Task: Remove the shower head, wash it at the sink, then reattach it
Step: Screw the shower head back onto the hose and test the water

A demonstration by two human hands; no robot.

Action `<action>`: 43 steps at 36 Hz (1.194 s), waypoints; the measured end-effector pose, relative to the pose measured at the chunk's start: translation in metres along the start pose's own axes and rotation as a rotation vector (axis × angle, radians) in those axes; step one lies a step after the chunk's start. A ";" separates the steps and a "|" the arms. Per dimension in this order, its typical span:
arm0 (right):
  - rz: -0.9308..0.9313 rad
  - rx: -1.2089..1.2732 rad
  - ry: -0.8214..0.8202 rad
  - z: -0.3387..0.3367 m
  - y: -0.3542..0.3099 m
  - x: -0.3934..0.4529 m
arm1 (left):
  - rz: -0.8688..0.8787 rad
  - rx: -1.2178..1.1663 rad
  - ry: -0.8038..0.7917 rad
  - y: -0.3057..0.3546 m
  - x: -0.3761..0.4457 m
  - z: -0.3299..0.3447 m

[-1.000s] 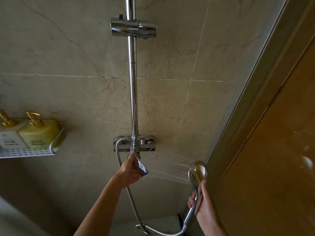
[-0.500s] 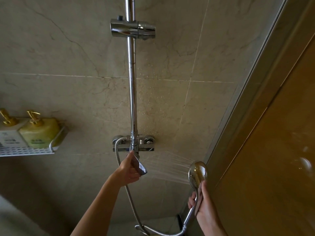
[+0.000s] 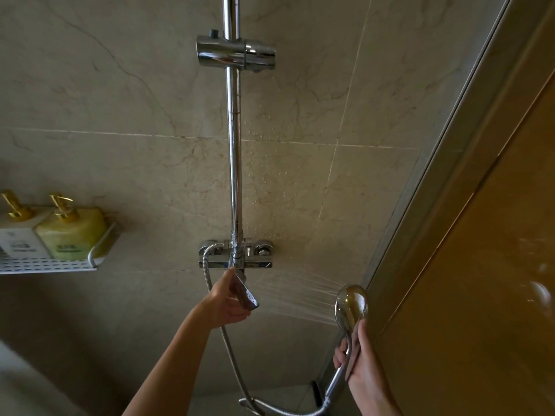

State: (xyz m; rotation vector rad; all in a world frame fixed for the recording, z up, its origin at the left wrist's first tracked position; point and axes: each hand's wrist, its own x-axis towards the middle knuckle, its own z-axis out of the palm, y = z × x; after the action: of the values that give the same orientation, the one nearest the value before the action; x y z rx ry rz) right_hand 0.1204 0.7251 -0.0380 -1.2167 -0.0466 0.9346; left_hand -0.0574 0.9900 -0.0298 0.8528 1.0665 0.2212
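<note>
- We hold the shower head (image 3: 351,307) in our right hand (image 3: 365,370), fingers and thumb wrapped round its handle; the chrome head rises just above that grip and faces left.
- Thin jets of water (image 3: 300,295) leave the head and fan out leftward, toward our other hand.
- Our left hand (image 3: 226,304) curls round the mixer lever (image 3: 246,292), which slants down and to the right from under the mixer valve (image 3: 235,256).
- The two grips sit well apart, the lever hand to the left of the shower-head hand and a little higher.
- The metal hose (image 3: 231,355) runs from the valve's left end, passes behind our left wrist, loops low and climbs to the handle just below our right grip.
- The riser rail (image 3: 235,163) stands straight above the lever grip, with the holder bracket (image 3: 235,54) clamped high on it, holding nothing.
- Far left of both hands, a wall rack (image 3: 48,264) carries two pump bottles (image 3: 72,232).
</note>
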 end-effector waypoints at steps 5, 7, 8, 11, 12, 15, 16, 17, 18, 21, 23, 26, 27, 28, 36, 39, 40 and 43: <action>0.013 -0.001 0.005 0.001 -0.002 0.000 | -0.022 -0.047 -0.036 0.001 -0.004 0.001; 0.009 -0.002 0.000 0.002 -0.003 0.000 | -0.029 -0.071 -0.047 0.001 -0.005 0.002; 0.006 0.003 -0.002 0.003 -0.004 0.000 | -0.028 -0.077 -0.048 0.001 -0.005 0.002; -0.002 0.015 -0.004 0.004 -0.005 0.001 | -0.018 -0.081 -0.034 0.001 -0.005 0.003; -0.004 0.016 -0.006 0.004 -0.005 0.001 | -0.016 -0.083 -0.029 0.001 -0.004 0.003; 0.001 0.016 -0.006 0.003 -0.006 0.003 | -0.015 -0.081 -0.004 0.000 -0.003 0.003; 0.005 0.011 -0.005 0.002 -0.005 0.004 | -0.014 -0.077 0.002 0.000 -0.002 0.002; 0.007 0.008 -0.005 0.002 -0.005 0.005 | -0.012 -0.072 0.008 0.000 -0.002 0.002; 0.008 0.008 -0.005 0.001 -0.005 0.005 | -0.011 -0.068 0.009 0.000 -0.002 0.002; 0.014 0.003 -0.007 -0.001 -0.004 0.008 | -0.013 -0.071 0.005 0.000 -0.003 0.002; 0.016 0.005 -0.004 -0.001 -0.004 0.008 | -0.015 -0.079 0.009 0.000 -0.003 0.002; 0.003 0.028 0.001 0.000 -0.003 0.008 | -0.012 -0.094 -0.004 -0.001 -0.003 0.002; -0.003 0.032 -0.003 0.000 -0.003 0.008 | -0.012 -0.100 -0.011 -0.001 -0.003 0.002; -0.012 0.032 -0.008 0.001 -0.002 0.008 | -0.011 -0.104 -0.014 -0.001 -0.003 0.002; -0.012 0.058 -0.006 0.003 -0.005 0.012 | 0.001 -0.120 -0.043 -0.003 -0.003 -0.003; -0.015 0.071 -0.022 0.002 -0.005 0.015 | 0.003 -0.122 -0.028 -0.004 -0.002 -0.003; -0.016 0.068 -0.028 0.003 -0.005 0.016 | 0.003 -0.122 -0.021 -0.005 -0.002 -0.003; -0.007 0.069 -0.039 0.004 -0.005 0.019 | 0.006 -0.133 -0.009 -0.006 -0.004 -0.001</action>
State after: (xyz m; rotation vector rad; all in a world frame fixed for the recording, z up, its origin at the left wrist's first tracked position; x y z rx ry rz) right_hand 0.1335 0.7400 -0.0409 -1.1339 -0.0492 0.9461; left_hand -0.0621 0.9843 -0.0314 0.7370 1.0292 0.2903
